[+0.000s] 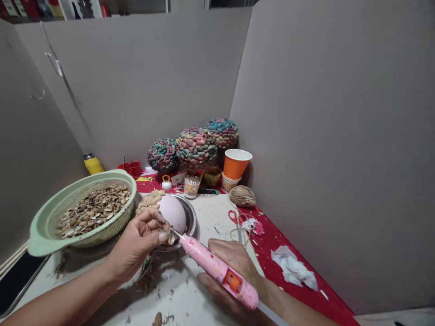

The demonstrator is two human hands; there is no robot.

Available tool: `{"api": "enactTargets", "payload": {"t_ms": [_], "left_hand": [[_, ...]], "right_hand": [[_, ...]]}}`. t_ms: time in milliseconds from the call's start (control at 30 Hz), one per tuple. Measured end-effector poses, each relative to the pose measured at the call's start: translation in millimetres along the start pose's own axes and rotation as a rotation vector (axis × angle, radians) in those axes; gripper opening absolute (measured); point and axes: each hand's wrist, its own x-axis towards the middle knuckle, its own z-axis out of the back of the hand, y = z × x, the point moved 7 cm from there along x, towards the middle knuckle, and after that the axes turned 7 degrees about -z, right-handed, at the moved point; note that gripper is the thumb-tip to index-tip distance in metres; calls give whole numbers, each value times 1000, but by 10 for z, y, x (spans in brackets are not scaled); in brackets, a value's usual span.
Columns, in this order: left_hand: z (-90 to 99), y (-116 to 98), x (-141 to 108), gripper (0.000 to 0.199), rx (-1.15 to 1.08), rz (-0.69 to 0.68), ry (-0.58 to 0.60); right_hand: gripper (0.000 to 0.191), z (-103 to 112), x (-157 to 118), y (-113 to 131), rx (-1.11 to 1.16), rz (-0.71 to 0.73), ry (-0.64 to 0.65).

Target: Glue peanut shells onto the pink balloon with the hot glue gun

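My right hand (234,267) is wrapped round a pink glue gun (210,262) with an orange part on its side. The gun's metal tip points left and meets a small shell piece (172,237), pinched between the thumb and fingers of my left hand (144,233). Just behind the fingers, a pale pink ball (173,211) rests in a metal bowl (193,222). Tan shell pieces (149,200) cover the ball's left side, and the rest of its visible surface is smooth.
A green colander (37,231) of shells stands left. Behind are colourful bumpy balls (196,148), an orange cup (235,166), a small cup of sticks (191,188) and a twine roll (242,196). Scissors (239,228) and crumpled tissue (294,267) lie right; walls enclose the table.
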Motion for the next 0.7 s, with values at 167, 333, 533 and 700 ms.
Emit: {"api": "enactTargets", "payload": {"t_ms": [167, 333, 533, 700], "left_hand": [[-9, -25, 10, 31, -16, -1, -7], [-6, -59, 24, 29, -29, -10, -27], [23, -91, 26, 29, -27, -32, -50], [28, -127, 33, 28, -28, -58, -77]], "right_hand": [[31, 12, 19, 21, -9, 15, -6], [24, 9, 12, 54, -7, 73, -20], [22, -52, -40, 17, -21, 84, -15], [29, -109, -104, -23, -69, 89, -18]]}}
